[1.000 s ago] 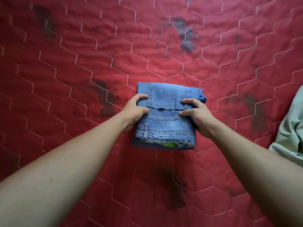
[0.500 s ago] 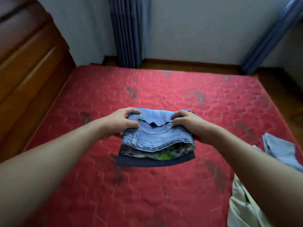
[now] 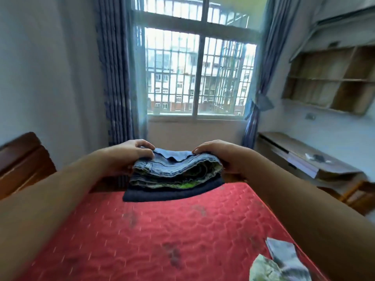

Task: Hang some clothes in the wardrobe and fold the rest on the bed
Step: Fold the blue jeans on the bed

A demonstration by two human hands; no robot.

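change: folded stack, low over the bed a second ago, now raised clear of it, gaze up toward the window | meaning: pile looks finished, probably being carried off; loose clothes still wait lower right | pose: arms outstretched, left hand and right hand clasp opposite sides, fingers curled over the top denim

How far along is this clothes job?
Done: several garments sit in one folded stack, jeans on top. In hand: left hand and right hand grip it above the red bed. Left: loose clothes lie unfolded at its near right corner; hanging cannot be judged.
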